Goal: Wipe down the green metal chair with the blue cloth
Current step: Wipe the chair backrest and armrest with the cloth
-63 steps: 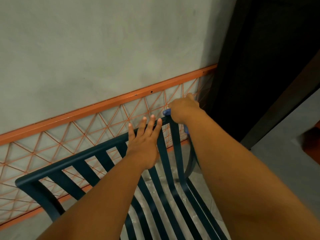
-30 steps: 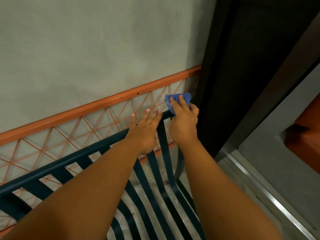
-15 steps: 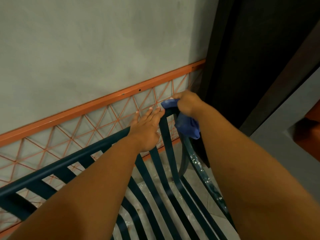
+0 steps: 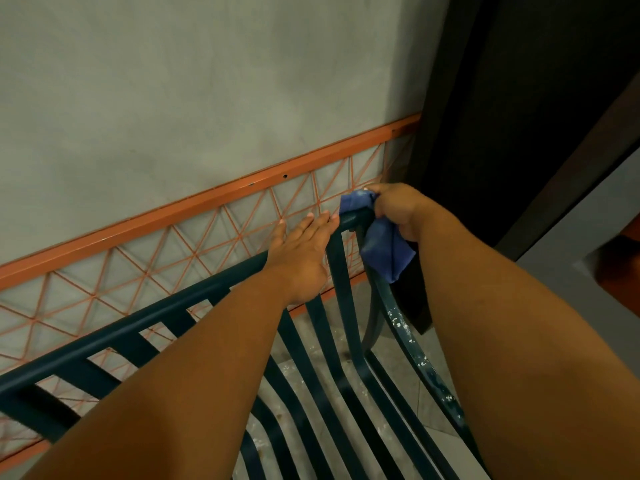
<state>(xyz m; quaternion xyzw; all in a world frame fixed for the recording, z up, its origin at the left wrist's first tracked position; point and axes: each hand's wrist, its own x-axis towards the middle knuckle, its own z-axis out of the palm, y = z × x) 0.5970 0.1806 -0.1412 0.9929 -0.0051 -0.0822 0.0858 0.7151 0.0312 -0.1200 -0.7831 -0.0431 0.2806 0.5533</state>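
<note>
A person's right hand [image 4: 398,209] is clenched around a crumpled blue cloth [image 4: 382,249], pressing it over the top right corner of a dark green slatted metal chair [image 4: 138,327], apparently to wipe it. The left hand [image 4: 301,254] lies flat and released on the top rail, likely steadying it. The chair's legs and front are cut off; the right fingers are hidden.

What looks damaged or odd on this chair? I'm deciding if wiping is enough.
The chair's right side rail carries pale flecks, like chipped paint or stuck dirt; which one is unclear. The cloth in the right hand sits above them.
</note>
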